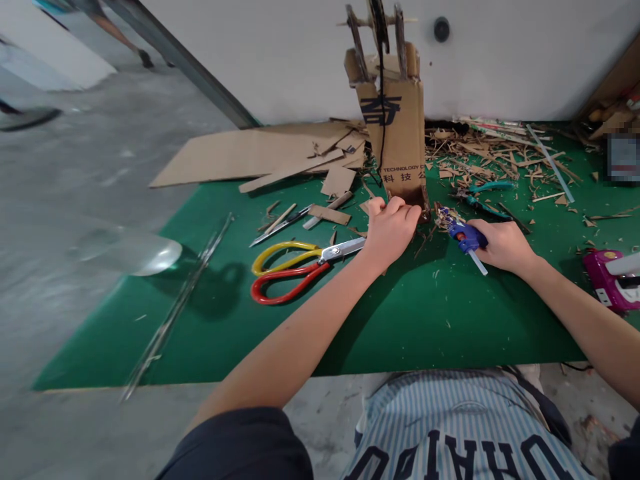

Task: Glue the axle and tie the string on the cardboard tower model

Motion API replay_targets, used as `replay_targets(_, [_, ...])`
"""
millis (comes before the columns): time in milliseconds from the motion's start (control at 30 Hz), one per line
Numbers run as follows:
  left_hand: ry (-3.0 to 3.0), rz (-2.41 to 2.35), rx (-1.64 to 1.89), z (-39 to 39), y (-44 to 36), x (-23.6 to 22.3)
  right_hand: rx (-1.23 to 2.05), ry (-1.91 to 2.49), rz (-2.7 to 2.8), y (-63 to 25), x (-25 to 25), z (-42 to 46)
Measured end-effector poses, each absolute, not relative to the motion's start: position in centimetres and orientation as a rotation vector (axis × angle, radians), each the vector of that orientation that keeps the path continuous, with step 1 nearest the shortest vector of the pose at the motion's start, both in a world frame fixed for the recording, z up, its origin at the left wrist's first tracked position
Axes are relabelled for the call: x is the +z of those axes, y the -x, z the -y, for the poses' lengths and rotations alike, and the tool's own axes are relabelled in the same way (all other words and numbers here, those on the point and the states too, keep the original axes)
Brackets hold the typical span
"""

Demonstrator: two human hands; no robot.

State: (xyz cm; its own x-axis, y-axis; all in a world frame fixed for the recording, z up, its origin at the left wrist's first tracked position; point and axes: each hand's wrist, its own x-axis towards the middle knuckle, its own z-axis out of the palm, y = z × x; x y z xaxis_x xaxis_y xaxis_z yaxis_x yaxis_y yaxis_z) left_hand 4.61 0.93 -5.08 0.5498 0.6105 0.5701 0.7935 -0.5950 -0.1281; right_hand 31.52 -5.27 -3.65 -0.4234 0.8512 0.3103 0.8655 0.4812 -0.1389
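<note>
Left hand (391, 230) is curled at the foot of the cardboard tower (395, 133), fingers clenched around its lower left corner, bracing it upright. Right hand (505, 245) grasps a blue glue gun (465, 235); fingers wrapped on the grip, a pale glue stick pokes out the back toward the person.

The gun's long axis runs low and diagonal, nozzle aimed up-left at the tower base, just beside its lower right corner. Whether the tip touches the cardboard can't be told. So the tower foot sits between the two hands: left hand touching it, right hand near but apart, reaching it only through the gun. The tower's long axis is vertical.

Tower: brown corrugated cardboard, tall box shape, dark printed characters on the front, a black cord hanging down the face, thin sticks and a wheel-like part at the top. Base looks darkened.

All sits on a green mat (400, 327), felt-like and flat, laid on grey concrete floor, not a bench. Large scissors (300, 267) with yellow and red looped handles and steel blades lie left of the left hand, blade tips near the wrist. Flat cardboard sheets (240, 153) lie behind left; thin offcuts and splinters (500, 160) litter the right. Teal-handled pliers (480, 190) are among the scraps, a magenta plastic device (607, 280) at far right.
</note>
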Motion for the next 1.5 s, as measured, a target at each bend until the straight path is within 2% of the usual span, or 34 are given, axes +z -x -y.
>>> replay_targets(467, [2.454,1.191,-0.696,-1.0,-4.6,-5.4,-0.029,1.511,2.272,-31.9,-3.7,5.4])
replay_targets(533, [2.432,1.181,-0.688,-1.0,-4.6,-5.4,0.069,1.531,2.141,-32.0,-3.6,5.2])
replay_targets(733, [2.461,1.250,-0.701,-1.1,-4.6,-5.3,0.628,1.510,1.607,-32.3,-3.3,4.2])
replay_targets(900, [2.425,1.183,-0.719,-1.2,-4.6,-5.7,1.020,1.362,1.459,-32.0,-3.2,3.9])
replay_targets(1267, [2.445,1.175,-0.728,-1.3,-4.5,-5.8,1.200,1.236,1.516,-32.6,-3.2,3.8])
replay_targets(1500, [2.433,1.157,-0.707,-1.3,-4.4,-5.7,1.192,1.280,1.607,-33.0,-3.6,3.6])
